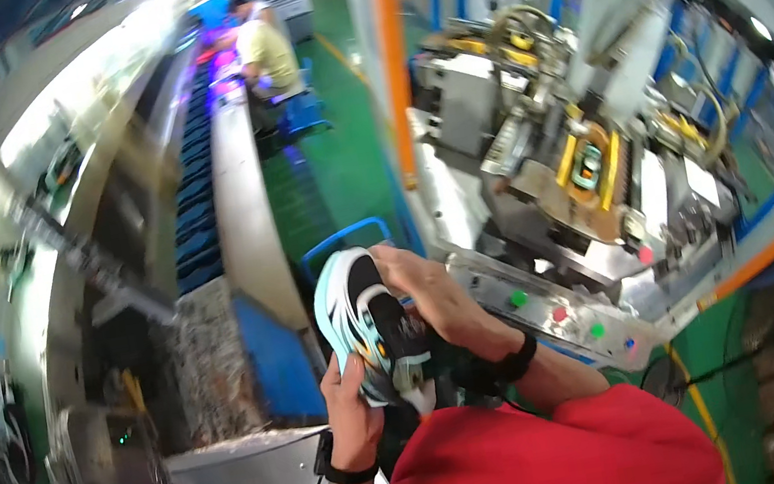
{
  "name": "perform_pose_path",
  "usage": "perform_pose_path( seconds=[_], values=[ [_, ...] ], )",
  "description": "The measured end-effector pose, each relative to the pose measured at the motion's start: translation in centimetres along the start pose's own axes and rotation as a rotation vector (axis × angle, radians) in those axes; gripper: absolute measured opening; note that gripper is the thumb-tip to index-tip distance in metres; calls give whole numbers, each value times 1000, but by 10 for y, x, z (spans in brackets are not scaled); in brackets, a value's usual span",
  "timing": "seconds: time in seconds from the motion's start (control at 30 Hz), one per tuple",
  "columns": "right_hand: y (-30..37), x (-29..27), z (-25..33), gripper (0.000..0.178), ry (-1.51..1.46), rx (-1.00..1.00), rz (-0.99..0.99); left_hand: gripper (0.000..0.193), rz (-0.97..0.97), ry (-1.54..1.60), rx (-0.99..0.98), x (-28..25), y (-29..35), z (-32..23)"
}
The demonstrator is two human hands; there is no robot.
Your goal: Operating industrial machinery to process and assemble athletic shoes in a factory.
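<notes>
White-and-black shoe (369,324) between the fingers (352,373)

The one view looks from the wearer's head, facing forward and steeply down through a wide fisheye lens that bends straight edges toward a dark rim. Nearest it are the red fabric garment (543,460) at the lower edge and, close below, the bare left hand (347,405), bare right hand (444,299) and black, white and mint sports shoe (369,321). It reaches along the long conveyor with dark blue slats (191,187) to a distant seated person in a yellow top (269,58), with the grey metal machine (468,102) at mid-range right.
</notes>
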State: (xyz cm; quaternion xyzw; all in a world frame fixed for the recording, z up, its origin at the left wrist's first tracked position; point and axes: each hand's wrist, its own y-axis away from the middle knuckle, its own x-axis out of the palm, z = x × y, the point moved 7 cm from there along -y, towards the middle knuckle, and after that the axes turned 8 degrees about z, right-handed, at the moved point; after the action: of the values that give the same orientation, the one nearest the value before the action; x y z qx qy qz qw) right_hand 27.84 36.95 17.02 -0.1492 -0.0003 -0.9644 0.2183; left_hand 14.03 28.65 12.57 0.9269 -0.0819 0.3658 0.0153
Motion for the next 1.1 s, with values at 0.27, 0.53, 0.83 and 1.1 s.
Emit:
perform_pose_path(
  seconds=[0.27, 0.53, 0.83, 1.1],
  values=[
    [134, -224, 41, 75, 158, -127, -641, 46, 250, -414, -137, 173, -128, 169],
    [277, -393, 83, 62, 212, -357, -1178, 65, 643, -832, -353, 304, -295, 341],
    [367, -430, 122, 57, 461, -264, -1562, 83, 448, -1486, -121, 339, -441, 538],
    [309, -564, 155, 44, 606, 231, -1400, 40, 388, -755, -668, 313, -409, 476]
  ],
)
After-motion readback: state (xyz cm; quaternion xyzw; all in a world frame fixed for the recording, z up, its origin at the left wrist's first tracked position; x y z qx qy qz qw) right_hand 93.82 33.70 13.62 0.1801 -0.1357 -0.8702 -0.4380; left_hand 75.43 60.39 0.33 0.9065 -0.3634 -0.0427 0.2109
